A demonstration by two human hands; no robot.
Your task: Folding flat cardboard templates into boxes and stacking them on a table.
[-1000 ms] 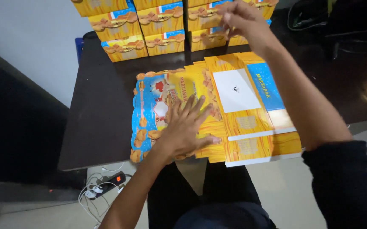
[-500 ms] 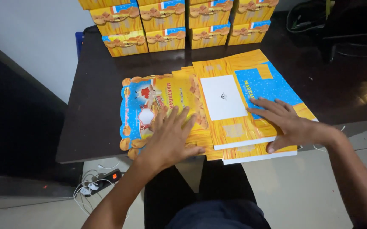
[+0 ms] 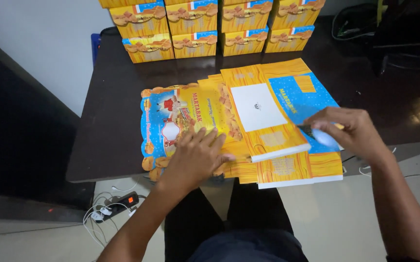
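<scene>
Curling since half a second ago, the right hand (image 3: 351,133) now pinches the near right edge of the top flat carton (image 3: 268,111), where it earlier lay spread. Spread and flat, the left hand (image 3: 195,157) stays pressed on the stack of flattened yellow-and-blue cartons (image 3: 181,116) at the dark bench (image 3: 113,121) front. Folded yellow boxes (image 3: 190,29) line the far edge; a power strip (image 3: 120,201) lies on the floor.

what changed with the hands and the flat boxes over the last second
The right hand came down from the assembled boxes at the back of the table and now lifts the right edge of the top flat carton. The left hand stayed pressed flat on the stack of flat cartons, which kept its place, as did the assembled boxes.
</scene>
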